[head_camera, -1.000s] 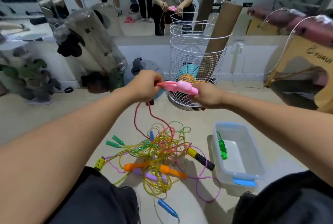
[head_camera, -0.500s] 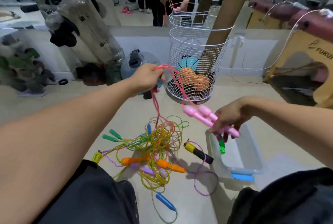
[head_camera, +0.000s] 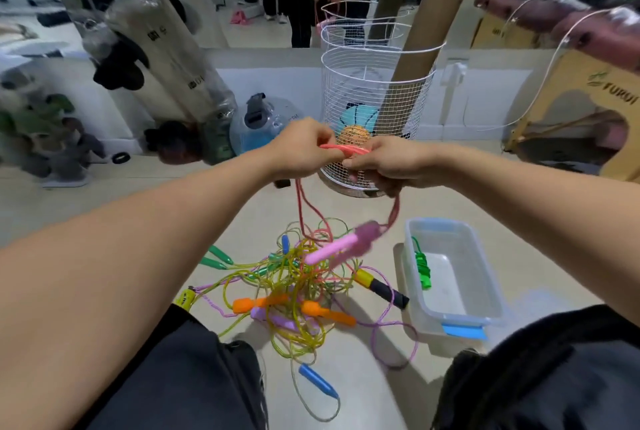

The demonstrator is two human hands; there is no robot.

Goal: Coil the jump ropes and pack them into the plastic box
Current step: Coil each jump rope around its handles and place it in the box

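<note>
My left hand and my right hand meet in front of me, both closed on the cord of a pink jump rope. Its two pink handles dangle blurred below my right hand, above the floor. A tangled pile of jump ropes with orange, green, blue, purple and yellow-black handles lies on the floor between my knees. To the right stands the clear plastic box with a coiled green rope inside.
A white wire basket holding balls and cardboard tubes stands just beyond my hands. Wrapped rolls and a water jug lean at the wall on the left. A wooden bench is at the right. A mirror reflects a person.
My right hand rose from near the box back up to my left hand, leaving the pink handles hanging on a loop of cord. The camera tilted slightly.
</note>
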